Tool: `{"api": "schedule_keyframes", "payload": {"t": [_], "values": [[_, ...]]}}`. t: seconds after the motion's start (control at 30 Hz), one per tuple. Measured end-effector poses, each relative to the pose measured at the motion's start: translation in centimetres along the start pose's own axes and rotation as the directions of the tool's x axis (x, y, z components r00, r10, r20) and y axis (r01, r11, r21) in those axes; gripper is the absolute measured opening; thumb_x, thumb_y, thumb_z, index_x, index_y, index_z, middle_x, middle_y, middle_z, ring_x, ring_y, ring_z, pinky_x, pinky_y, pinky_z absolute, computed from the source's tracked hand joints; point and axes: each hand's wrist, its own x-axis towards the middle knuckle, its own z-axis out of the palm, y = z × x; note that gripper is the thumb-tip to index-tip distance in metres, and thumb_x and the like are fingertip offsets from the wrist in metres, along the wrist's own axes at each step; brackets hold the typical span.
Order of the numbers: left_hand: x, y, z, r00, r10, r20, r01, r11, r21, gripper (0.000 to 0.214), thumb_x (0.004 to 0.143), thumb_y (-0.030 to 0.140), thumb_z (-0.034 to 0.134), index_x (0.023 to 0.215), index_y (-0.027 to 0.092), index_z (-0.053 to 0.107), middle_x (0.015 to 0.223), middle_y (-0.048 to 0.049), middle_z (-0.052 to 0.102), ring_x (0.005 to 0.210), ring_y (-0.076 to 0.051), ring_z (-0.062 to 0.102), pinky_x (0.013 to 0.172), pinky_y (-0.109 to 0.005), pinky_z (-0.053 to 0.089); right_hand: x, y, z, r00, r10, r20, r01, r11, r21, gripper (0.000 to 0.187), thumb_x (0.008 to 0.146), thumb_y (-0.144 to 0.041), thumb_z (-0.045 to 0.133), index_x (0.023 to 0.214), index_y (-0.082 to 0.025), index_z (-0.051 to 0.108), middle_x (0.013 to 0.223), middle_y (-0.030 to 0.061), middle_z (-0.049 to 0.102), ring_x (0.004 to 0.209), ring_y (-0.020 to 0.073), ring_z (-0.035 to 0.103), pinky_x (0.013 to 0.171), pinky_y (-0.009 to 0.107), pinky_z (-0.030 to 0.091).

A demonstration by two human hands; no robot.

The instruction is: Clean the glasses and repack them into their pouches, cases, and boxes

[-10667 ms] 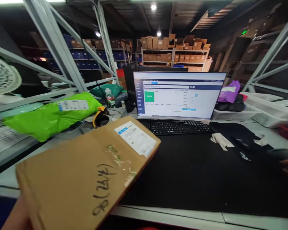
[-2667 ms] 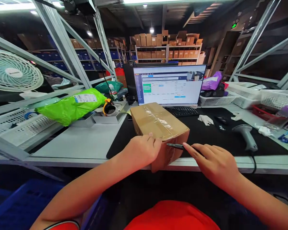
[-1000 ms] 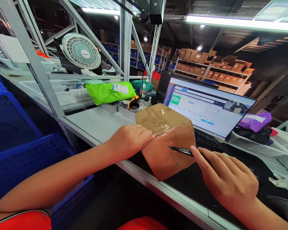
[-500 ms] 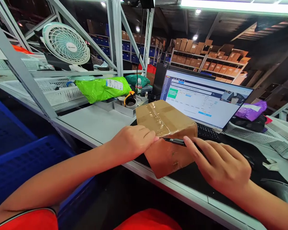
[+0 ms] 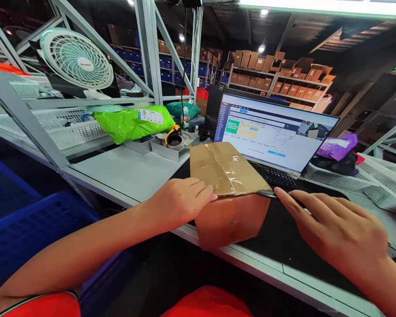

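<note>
A taped brown cardboard box (image 5: 229, 176) sits at the near edge of the workbench, partly on a black mat (image 5: 284, 233). My left hand (image 5: 181, 200) presses on its near left top corner, fingers curled against the cardboard. My right hand (image 5: 336, 229) grips a thin dark blade or pen (image 5: 268, 193), whose tip lies at the box's near right top corner, on the taped edge. Most of the tool is hidden under my fingers.
A monitor (image 5: 273, 132) and keyboard (image 5: 275, 175) stand right behind the box. A green parcel (image 5: 132, 123), a tape dispenser (image 5: 173, 137) in a metal tray, white baskets (image 5: 69, 127) and a fan (image 5: 75, 59) lie left. A purple bag (image 5: 336, 145) and trays sit right. Blue crates (image 5: 29, 220) are low left.
My right hand has drawn the tool along the box's near top edge, from the middle to the right corner. The box has settled flatter. My left hand stays on its corner.
</note>
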Motion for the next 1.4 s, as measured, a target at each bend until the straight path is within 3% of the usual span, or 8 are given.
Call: {"api": "schedule_keyframes", "payload": {"t": [0.2,0.33,0.5,0.6,0.73,0.87,1.17,1.4], "values": [[-1.5,-3.6,-1.1,0.994,0.09,0.061,-0.088,0.995,-0.037,0.022,0.103,0.024,0.047,0.095,0.016,0.066,0.09,-0.0053,0.074,0.082,-0.018,0.069,0.07,-0.028,0.053,-4.0,1.8,0.4,0.993,0.072,-0.092,-0.053,0.98,0.193,0.048,0.092,-0.005,0.058,0.134,-0.027,0.058,0.09,0.0016,0.075,0.07,0.0173,0.068,0.067,0.032,0.048],[-4.0,-6.8,-2.5,0.989,-0.049,0.138,0.055,0.998,-0.041,0.03,0.104,0.03,0.042,0.109,0.015,0.068,0.097,-0.0084,0.075,0.085,-0.019,0.071,0.071,-0.029,0.055,-3.8,2.7,2.3,0.986,0.162,-0.027,-0.143,0.927,0.346,0.029,0.096,-0.01,0.051,0.121,-0.023,0.059,0.098,0.007,0.071,0.084,0.0224,0.069,0.076,0.036,0.052],[-7.7,-7.5,-3.6,0.967,-0.122,0.222,0.161,0.973,-0.164,0.028,0.101,0.027,0.05,0.122,0.019,0.068,0.118,-0.0104,0.074,0.108,-0.02,0.071,0.091,-0.031,0.058,1.8,2.7,5.4,0.999,0.033,-0.01,-0.022,0.839,0.544,0.032,0.098,-0.011,0.046,0.125,-0.025,0.058,0.104,0.0067,0.07,0.091,0.0232,0.065,0.085,0.043,0.047],[-9.3,-6.6,-3.6,0.974,-0.138,0.18,0.165,0.975,-0.15,0.029,0.101,0.024,0.05,0.123,0.017,0.067,0.119,-0.0133,0.074,0.11,-0.02,0.071,0.091,-0.031,0.06,7.1,1.4,6.3,0.991,-0.115,-0.069,0.133,0.777,0.615,0.035,0.099,-0.012,0.045,0.129,-0.024,0.056,0.104,0.0075,0.068,0.09,0.0223,0.061,0.085,0.042,0.043],[-10.6,-5.7,-3.2,0.978,-0.177,0.113,0.188,0.977,-0.1,0.028,0.101,0.026,0.049,0.119,0.014,0.067,0.115,-0.0148,0.075,0.107,-0.021,0.072,0.09,-0.031,0.061,14.2,-1.4,6.8,0.919,-0.343,-0.194,0.387,0.696,0.605,0.038,0.094,-0.004,0.044,0.124,-0.021,0.061,0.1,0.0069,0.068,0.088,0.0206,0.06,0.086,0.04,0.038],[-11.3,-5.3,-2.5,0.975,-0.211,0.072,0.217,0.973,-0.077,0.027,0.101,0.025,0.049,0.117,0.012,0.066,0.114,-0.0164,0.075,0.108,-0.022,0.072,0.089,-0.032,0.061,19.1,-3.5,7.2,0.848,-0.47,-0.244,0.518,0.639,0.569,0.036,0.091,-0.005,0.046,0.118,-0.019,0.065,0.094,0.0057,0.067,0.086,0.0211,0.061,0.087,0.04,0.035],[-11.7,-4.6,-1.1,0.97,-0.236,-0.049,0.23,0.967,-0.11,0.026,0.101,0.023,0.047,0.118,0.01,0.062,0.111,-0.0177,0.075,0.111,-0.025,0.071,0.09,-0.036,0.062,21.8,-4.2,7.3,0.736,-0.627,-0.256,0.66,0.582,0.475,0.045,0.086,0.0,0.041,0.118,-0.021,0.063,0.087,0.0035,0.063,0.085,0.02,0.058,0.092,0.041,0.028],[-11.8,-4.7,-1.5,0.969,-0.244,-0.043,0.232,0.956,-0.177,0.026,0.101,0.022,0.048,0.122,0.011,0.06,0.11,-0.0176,0.075,0.114,-0.024,0.069,0.094,-0.035,0.061,22.3,-1.6,8.0,0.724,-0.66,-0.2,0.674,0.618,0.403,0.036,0.084,-0.002,0.044,0.107,-0.02,0.064,0.08,0.0025,0.059,0.078,0.0199,0.054,0.091,0.042,0.026]]}}
